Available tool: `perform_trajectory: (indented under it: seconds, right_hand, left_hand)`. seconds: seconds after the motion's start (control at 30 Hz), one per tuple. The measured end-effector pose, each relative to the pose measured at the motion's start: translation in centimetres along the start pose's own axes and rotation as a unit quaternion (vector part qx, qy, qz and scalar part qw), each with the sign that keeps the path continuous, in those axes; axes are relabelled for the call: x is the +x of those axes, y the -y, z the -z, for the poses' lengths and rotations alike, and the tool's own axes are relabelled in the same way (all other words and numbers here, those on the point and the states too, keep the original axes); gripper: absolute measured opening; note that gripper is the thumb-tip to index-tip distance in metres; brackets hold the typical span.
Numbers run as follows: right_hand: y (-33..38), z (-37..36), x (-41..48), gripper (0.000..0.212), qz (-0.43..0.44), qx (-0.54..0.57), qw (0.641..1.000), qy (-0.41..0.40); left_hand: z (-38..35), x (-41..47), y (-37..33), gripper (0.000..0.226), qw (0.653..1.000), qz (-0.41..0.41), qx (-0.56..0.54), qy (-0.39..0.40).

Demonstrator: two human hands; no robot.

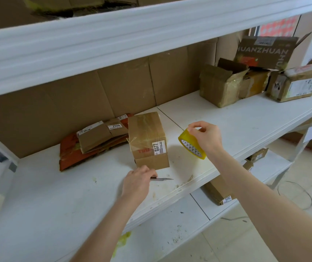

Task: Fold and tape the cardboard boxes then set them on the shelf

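Nearest us are our two bare forearms, reaching up from six o'clock over the white shelf (246,118). Our left hand (137,183) rests on the shelf board just left of centre, its fingers (152,173) curled shut over the near end of a thin metal blade (163,179), whose tip points toward three o'clock and lies flat on the board. Just beyond that hand, at twelve o'clock from it, stands a closed cardboard box (148,140), upright, glossy clear tape over its top and a white label reading 0377 on its near face. We cannot tell whether the knuckles touch the box's bottom edge.

Our right hand (206,138) is raised at three o'clock from the box, apart from it. Its fingertips (194,129) pinch the upper rim of a yellow roll of tape (192,146), which hangs tilted below the hand, its printed core facing us.

At nine o'clock from the box, a stack of flattened cardboard boxes (94,138) lies on an orange-red flattened sheet (71,154), close against the brown cardboard backing (75,103) that lines the shelf.

Far off at two o'clock, a cluster of opened boxes (221,84) sits on the same board, flaps raised, with a taller printed carton (265,53) behind them.

On the lower shelf (170,224), at five o'clock, a box labelled 4292 (218,191) pokes out from under the board's front edge.
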State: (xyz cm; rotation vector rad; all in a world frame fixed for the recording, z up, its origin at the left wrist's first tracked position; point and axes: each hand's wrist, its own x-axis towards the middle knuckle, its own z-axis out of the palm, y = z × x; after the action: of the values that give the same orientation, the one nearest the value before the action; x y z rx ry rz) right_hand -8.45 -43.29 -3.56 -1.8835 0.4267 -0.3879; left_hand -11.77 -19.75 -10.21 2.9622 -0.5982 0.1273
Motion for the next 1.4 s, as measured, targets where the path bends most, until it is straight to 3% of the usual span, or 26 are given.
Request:
perform_trajectory:
  seconds: [0.1,0.2,0.27,0.43,0.63,0.8,1.0,1.27,1.4]
  right_hand:
    - [0.0,-0.6,-0.1,0.006,0.006,0.025,1.000,-0.002]
    - [0.3,-1.0,-0.4,0.008,0.039,0.040,0.998,0.003]
    - [0.7,-1.3,-0.7,0.012,0.063,0.048,0.997,0.003]
    - [1.7,-0.7,-1.7,0.019,0.114,0.053,0.992,0.017]
    - [1.8,1.2,-2.4,0.011,0.117,0.016,0.992,0.051]
    - [1.3,1.5,-2.4,0.056,0.072,-0.032,0.994,0.073]
    - [1.0,1.5,-2.0,0.041,0.112,-0.104,0.987,0.044]
    - [1.2,1.3,-2.6,0.039,0.135,-0.111,0.983,0.046]
    - [1.2,1.1,-2.2,0.036,0.150,-0.127,0.979,0.048]
  left_hand:
    - [1.4,-0.4,0.2,0.026,0.992,0.007,-0.100,-0.078]
    - [5.3,1.4,-2.0,0.016,0.937,-0.029,-0.259,-0.231]
    - [7.9,3.6,-3.5,0.022,0.916,-0.033,-0.297,-0.267]
    - [10.1,7.9,-5.2,0.030,0.914,0.006,-0.388,-0.118]
    - [9.5,9.1,-5.7,0.018,0.876,0.006,-0.469,-0.113]
    - [9.9,9.6,-6.2,0.024,0.883,-0.029,-0.456,-0.112]
    - [9.7,9.0,-7.3,0.021,0.894,-0.058,-0.427,-0.121]
    - [9.4,9.0,-7.2,0.017,0.941,-0.033,-0.312,-0.130]
    - [9.6,8.8,-7.2,0.012,0.972,-0.029,-0.171,-0.162]
